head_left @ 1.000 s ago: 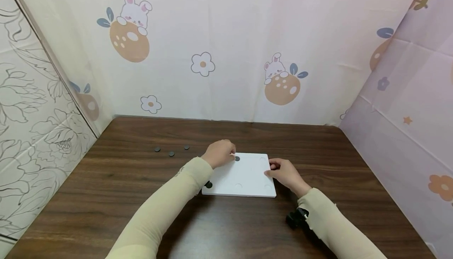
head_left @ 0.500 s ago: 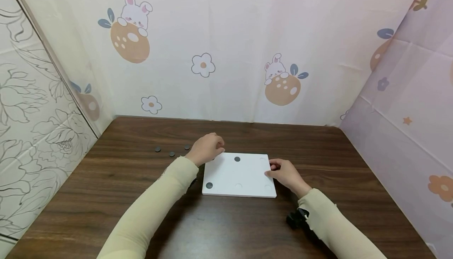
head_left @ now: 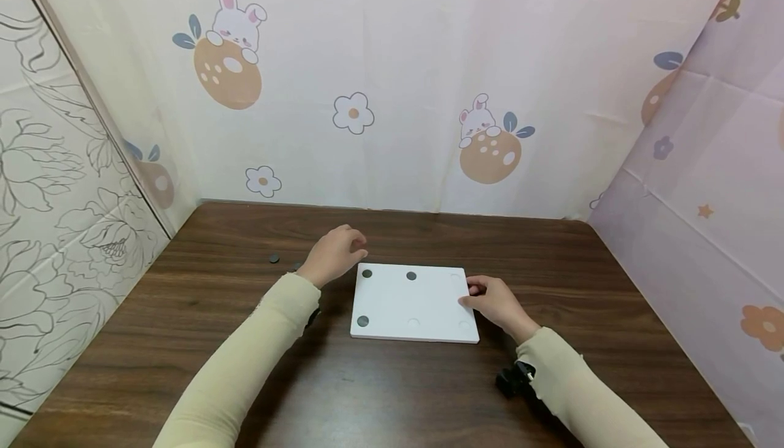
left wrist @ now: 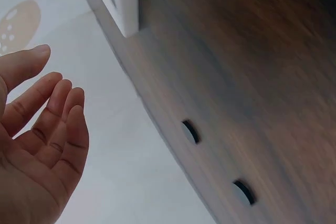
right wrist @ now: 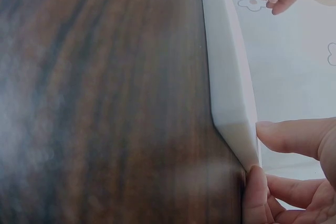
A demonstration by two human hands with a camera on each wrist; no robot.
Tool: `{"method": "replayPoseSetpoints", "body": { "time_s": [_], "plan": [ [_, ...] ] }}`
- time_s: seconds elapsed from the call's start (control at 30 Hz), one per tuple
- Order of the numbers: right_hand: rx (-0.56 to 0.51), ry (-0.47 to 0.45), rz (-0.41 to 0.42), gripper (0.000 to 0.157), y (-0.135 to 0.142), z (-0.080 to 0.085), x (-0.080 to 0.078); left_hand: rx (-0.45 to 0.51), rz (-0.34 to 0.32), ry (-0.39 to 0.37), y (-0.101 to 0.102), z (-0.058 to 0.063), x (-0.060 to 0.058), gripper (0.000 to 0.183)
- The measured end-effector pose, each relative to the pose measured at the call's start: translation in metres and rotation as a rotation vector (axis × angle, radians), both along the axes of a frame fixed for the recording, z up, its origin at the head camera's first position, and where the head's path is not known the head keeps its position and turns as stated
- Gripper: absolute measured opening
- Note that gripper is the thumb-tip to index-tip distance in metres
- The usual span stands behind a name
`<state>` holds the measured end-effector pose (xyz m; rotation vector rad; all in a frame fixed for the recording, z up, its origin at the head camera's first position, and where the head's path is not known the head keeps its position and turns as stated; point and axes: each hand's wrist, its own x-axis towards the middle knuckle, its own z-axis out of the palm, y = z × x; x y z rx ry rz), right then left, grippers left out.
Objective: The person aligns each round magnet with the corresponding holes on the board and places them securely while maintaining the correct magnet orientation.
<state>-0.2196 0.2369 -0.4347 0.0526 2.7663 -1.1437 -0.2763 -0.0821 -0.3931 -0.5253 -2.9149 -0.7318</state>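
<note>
A flat white board (head_left: pixel 392 301) lies on the table with three dark round discs on it: one at its far-left corner (head_left: pixel 367 273), one mid far edge (head_left: pixel 412 276), one at the near-left corner (head_left: pixel 363 321). Pale round marks show elsewhere on it. My right hand (head_left: pixel 499 305) grips the board's right edge, thumb on top and fingers against the side in the right wrist view. Nothing is in my left hand (head_left: pixel 333 255), which hovers just left of the board, fingers loosely bent. Two loose discs (left wrist: pixel 191 131) appear in the left wrist view.
One loose disc (head_left: pixel 273 258) lies farther left on the brown wooden table (head_left: pixel 392 393); another (head_left: pixel 297 266) is partly covered by my left hand. A patterned curtain (head_left: pixel 392 148) hangs behind the table, and a patterned panel (head_left: pixel 67 182) stands at the left.
My left hand has moved left off the board toward the loose discs, uncovering the discs at the board's left corners. The right hand has stayed at the right edge.
</note>
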Motion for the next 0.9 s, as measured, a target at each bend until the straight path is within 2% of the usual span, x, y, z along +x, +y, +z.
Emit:
{"method": "replayPoseSetpoints", "body": {
  "time_s": [0.27, 0.63, 0.9],
  "plan": [
    [-0.002, 0.000, 0.003, 0.050, 0.000, 0.000, 0.000, 0.033, 0.024, 0.014, -0.022, -0.008, -0.004, 0.031],
    [0.002, -0.003, 0.003, 0.051, 0.001, 0.000, 0.000, -0.006, 0.090, 0.006, -0.051, -0.020, -0.011, 0.036],
    [0.003, -0.004, 0.004, 0.051, 0.001, 0.001, 0.001, -0.023, 0.117, -0.028, -0.063, -0.022, -0.015, 0.039]
  ]
}}
